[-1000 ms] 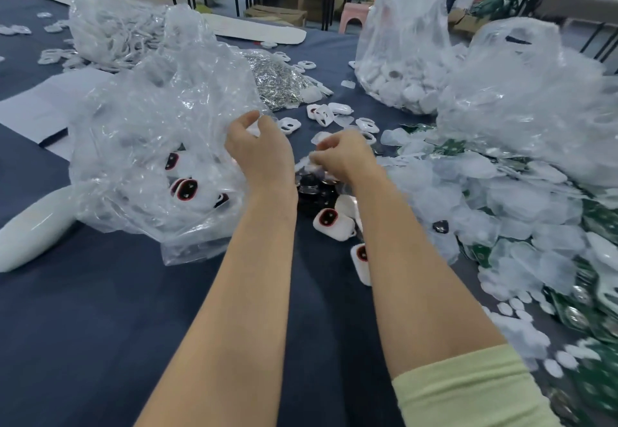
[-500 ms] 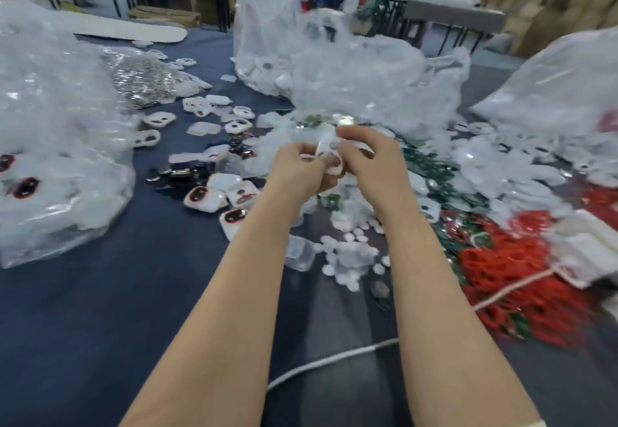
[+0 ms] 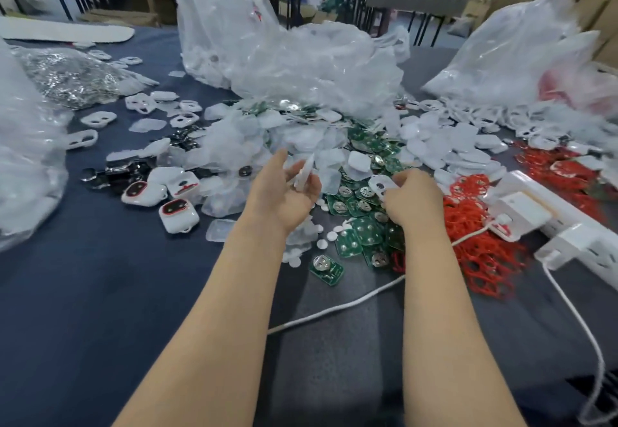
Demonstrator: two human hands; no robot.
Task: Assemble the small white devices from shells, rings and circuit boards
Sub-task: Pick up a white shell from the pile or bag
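Green circuit boards (image 3: 359, 241) heaped under the hands, red rings (image 3: 481, 249) at right, left hand (image 3: 284, 196) pinching thin white piece (image 3: 306, 172), right hand (image 3: 414, 197) gripping holed shell (image 3: 379, 186).

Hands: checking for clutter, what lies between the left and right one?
Head view: green circuit boards lie in the gap between the left hand and the right hand.

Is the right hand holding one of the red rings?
No, the right hand grips a white shell; the red rings lie in a pile beside it.
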